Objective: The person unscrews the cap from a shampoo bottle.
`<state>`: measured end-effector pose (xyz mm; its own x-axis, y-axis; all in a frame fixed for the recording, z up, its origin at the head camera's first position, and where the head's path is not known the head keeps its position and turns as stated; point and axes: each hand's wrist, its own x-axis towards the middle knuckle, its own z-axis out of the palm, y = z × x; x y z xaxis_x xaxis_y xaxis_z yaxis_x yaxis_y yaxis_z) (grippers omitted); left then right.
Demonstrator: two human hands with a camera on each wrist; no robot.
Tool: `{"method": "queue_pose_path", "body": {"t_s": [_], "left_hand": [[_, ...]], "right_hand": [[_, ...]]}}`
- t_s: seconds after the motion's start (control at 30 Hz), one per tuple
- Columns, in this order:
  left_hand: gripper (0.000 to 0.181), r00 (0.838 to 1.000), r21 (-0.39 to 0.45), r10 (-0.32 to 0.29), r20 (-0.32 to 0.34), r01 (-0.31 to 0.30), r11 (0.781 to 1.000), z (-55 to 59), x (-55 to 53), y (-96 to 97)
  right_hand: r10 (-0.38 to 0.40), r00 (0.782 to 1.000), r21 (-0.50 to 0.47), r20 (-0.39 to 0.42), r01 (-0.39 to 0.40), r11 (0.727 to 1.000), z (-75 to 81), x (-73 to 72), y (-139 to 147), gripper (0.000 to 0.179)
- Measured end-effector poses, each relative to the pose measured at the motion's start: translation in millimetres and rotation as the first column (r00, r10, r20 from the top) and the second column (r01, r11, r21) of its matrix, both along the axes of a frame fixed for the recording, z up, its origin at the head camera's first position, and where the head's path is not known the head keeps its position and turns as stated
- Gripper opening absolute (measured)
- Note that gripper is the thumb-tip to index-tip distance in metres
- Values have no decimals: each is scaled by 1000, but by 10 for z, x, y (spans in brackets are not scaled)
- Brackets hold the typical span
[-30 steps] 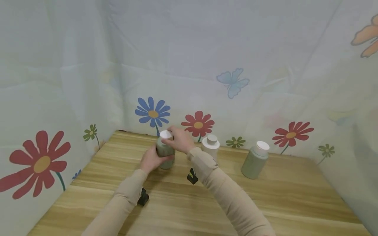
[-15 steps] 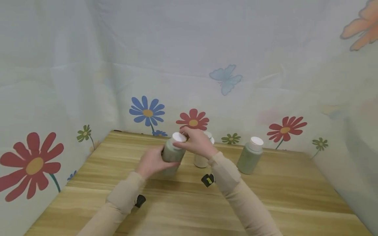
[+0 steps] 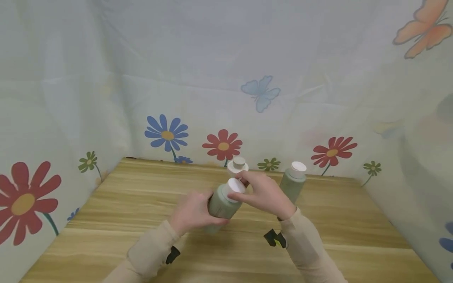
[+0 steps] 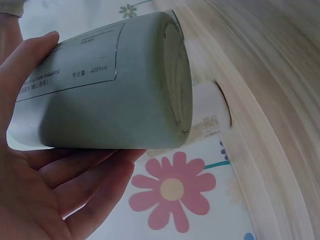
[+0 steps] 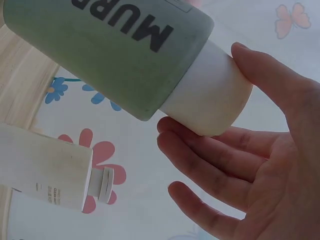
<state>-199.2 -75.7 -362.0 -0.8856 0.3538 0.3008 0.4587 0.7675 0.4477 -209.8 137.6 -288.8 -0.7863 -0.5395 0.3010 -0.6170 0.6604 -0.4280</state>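
A pale green shampoo bottle (image 3: 221,207) with a white cap (image 3: 236,185) leans to the right above the table. My left hand (image 3: 191,210) grips the body, thumb across the near side. At the top, my right hand (image 3: 267,193) pinches the cap between thumb and fingers. In the left wrist view the bottle's underside (image 4: 178,82) shows, raised off the wood. Big dark letters mark the bottle (image 5: 120,55) in the right wrist view, where the thumb and fingertips lie on opposite sides of the cap (image 5: 210,92).
Behind the held bottle stands a white bottle (image 3: 238,167), partly hidden by my right hand. Another green bottle (image 3: 293,184) with a white cap stands to the right, near the table's back edge. Flowered cloth (image 3: 198,98) hangs behind the wooden table (image 3: 141,196).
Both hands have brought the green bottle right and nearer, lifting it off the table and tilting it, from left of the white bottle to in front of it. The right hand stays on the cap.
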Motion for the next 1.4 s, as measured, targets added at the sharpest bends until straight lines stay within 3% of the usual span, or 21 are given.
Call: {"method": "queue_pose_path", "body": {"t_s": [0.27, 0.53, 0.77, 1.2, 1.4], "left_hand": [[53, 997, -76, -43, -61, 39, 996, -29, 81, 59], [58, 998, -70, -51, -43, 48, 996, -113, 108, 89], [61, 999, -50, -22, -49, 20, 999, -156, 113, 66], [61, 998, -84, -12, -63, 7, 996, -134, 65, 68], [61, 998, -56, -36, -48, 34, 998, -179, 23, 62]], "right_hand": [[-9, 1000, -42, -13, 8, 999, -150, 124, 115, 33], [27, 999, -67, -29, -29, 997, -266, 134, 178, 34], [47, 997, -54, -63, -51, 997, -292, 117, 153, 36], [44, 987, -52, -153, -53, 997, -352, 99, 140, 36], [122, 972, -44, -202, -133, 990, -393, 59, 164, 41]]}}
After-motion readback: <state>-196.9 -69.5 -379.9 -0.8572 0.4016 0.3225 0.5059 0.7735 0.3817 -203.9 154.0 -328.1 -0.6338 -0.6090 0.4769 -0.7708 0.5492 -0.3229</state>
